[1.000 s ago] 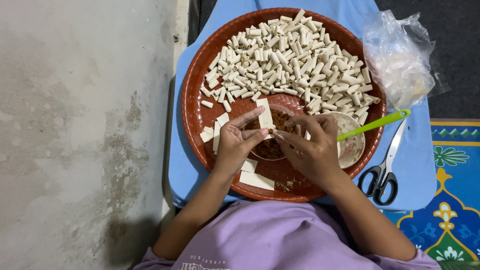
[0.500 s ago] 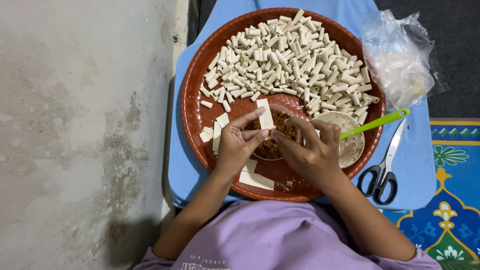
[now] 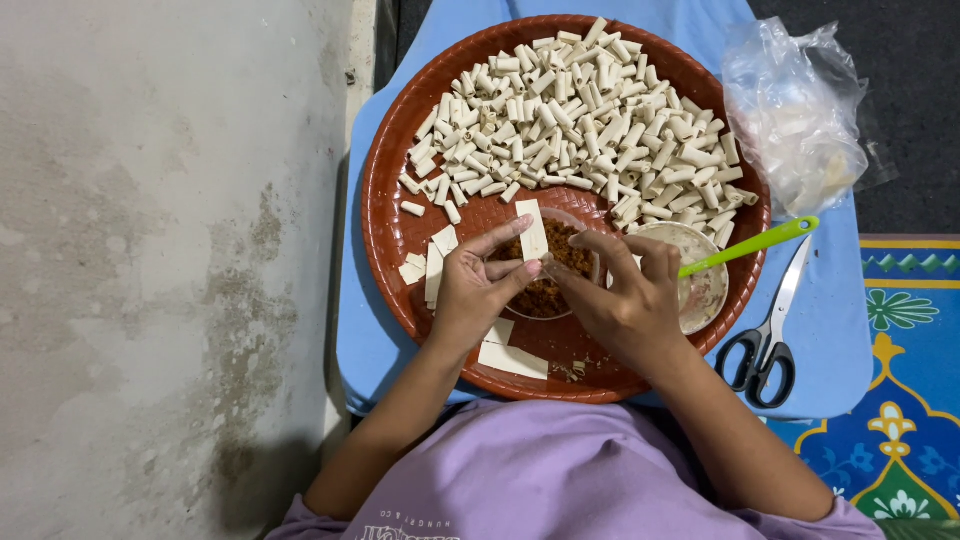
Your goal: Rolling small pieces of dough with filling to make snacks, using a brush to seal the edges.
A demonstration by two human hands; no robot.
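Observation:
A round brown tray (image 3: 385, 215) lies on a blue surface and carries a heap of several small cream rolled pieces (image 3: 580, 115). My left hand (image 3: 475, 290) pinches a flat cream wrapper strip (image 3: 532, 230) over a small clear bowl of brown crumbly filling (image 3: 545, 290). My right hand (image 3: 625, 300) is beside it, fingers bent over the bowl and meeting the left fingertips at the strip; whether it holds filling is hidden. Flat cut strips (image 3: 512, 360) lie on the tray near me, and more strips (image 3: 430, 265) sit left of my left hand.
A small pale bowl (image 3: 705, 290) with a green-handled utensil (image 3: 750, 245) sits at the tray's right. Black-handled scissors (image 3: 770, 330) lie on the blue surface (image 3: 830, 330). A crumpled clear plastic bag (image 3: 795, 110) rests upper right. Bare concrete floor (image 3: 170, 250) lies left, patterned mat (image 3: 900, 400) right.
Both hands stay over the filling bowl. The right fingers have shifted slightly toward the strip held by the left hand; nothing else has moved.

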